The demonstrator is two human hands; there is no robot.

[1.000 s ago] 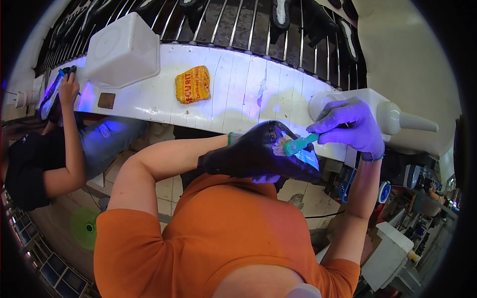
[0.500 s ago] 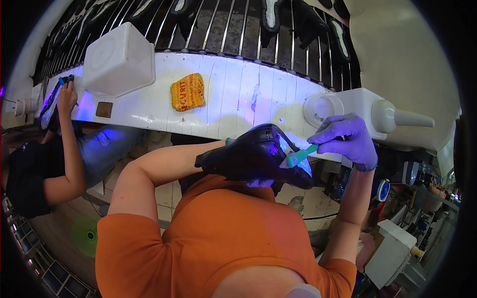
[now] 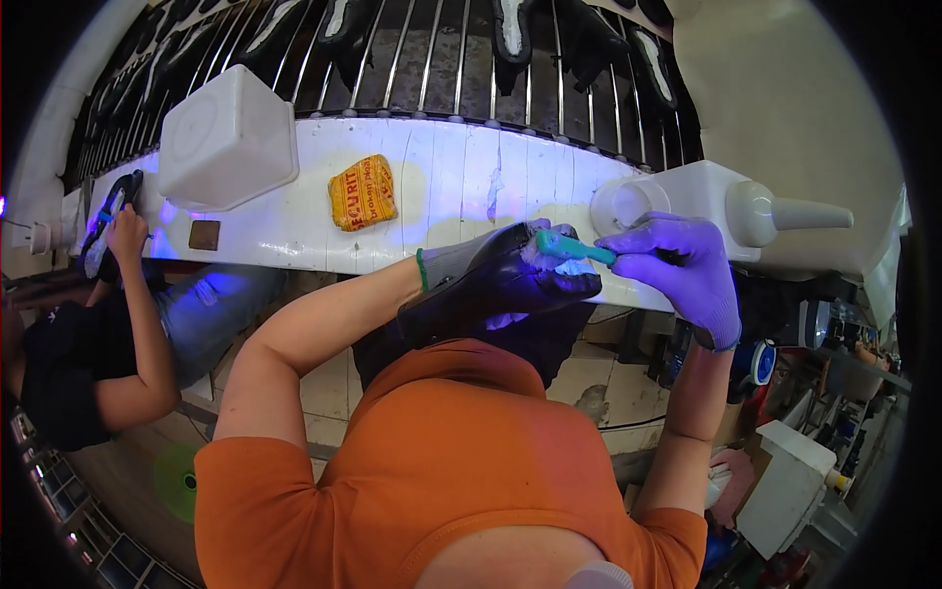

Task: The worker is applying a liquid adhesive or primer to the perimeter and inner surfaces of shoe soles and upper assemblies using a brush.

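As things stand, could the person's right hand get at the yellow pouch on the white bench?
Probably not: the right hand is gripping a teal brush, and the yellow pouch lies beyond the shoe-covered left hand.

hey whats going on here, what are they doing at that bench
A person in an orange shirt stands at a long white bench. Their left hand, in a dark glove, holds a black shoe upper, while the right hand, in a purple glove, presses a small teal brush against it. A yellow pouch and a white tub sit on the bench. To the left, a co-worker's hand works on another shoe.
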